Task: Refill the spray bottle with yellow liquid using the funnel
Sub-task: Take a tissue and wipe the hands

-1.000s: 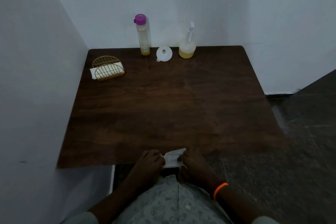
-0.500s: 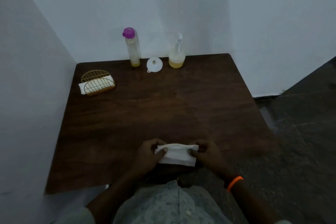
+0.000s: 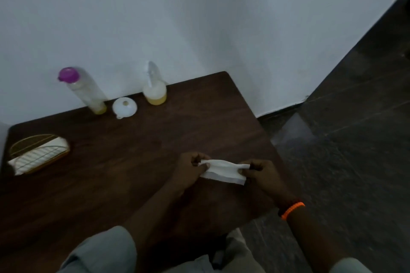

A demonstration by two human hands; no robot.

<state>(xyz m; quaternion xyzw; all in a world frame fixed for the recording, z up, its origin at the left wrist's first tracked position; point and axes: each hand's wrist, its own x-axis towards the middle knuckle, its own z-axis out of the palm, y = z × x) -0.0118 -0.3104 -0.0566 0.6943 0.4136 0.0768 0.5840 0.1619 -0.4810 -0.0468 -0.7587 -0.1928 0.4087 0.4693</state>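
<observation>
White folded tissue (image 3: 223, 174) is pinched at its ends by left hand (image 3: 191, 169) and right hand (image 3: 258, 172) above the table (image 3: 133, 173) near edge. Spray bottle (image 3: 154, 86), sprayer fitted and a little yellow liquid in its base, stands at the far edge; funnel (image 3: 124, 107) lies mouth-down just beside it, with the purple-capped bottle (image 3: 83, 90) beyond. Judgement: refill not begun; uncapping, funnel placement and pouring remain.

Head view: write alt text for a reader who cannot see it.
Both hands, left and right, stretch a white tissue above a dark wooden table. By the far wall stand a purple-capped bottle, a white funnel and a spray bottle holding yellow liquid.
</observation>
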